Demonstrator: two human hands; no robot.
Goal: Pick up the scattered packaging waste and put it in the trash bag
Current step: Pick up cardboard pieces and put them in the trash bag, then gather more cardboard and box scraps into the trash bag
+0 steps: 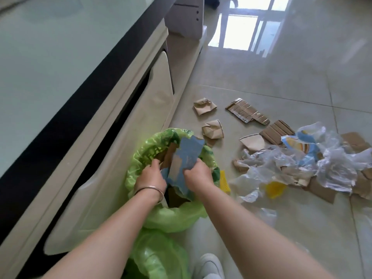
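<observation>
Both hands, left and right, grip blue cardboard over the green trash bag

The floor is made of big, shiny, pale tiles. A green trash bag sits on it near the left, beside a long white cabinet. To the right lies a messy pile of clear plastic wrap on top of brown cardboard pieces. Farther away lie two crumpled paper cups, one behind the other, and a flat strip of cardboard. Two small yellow bits lie near the plastic. A white shoe stands at the near edge.
</observation>
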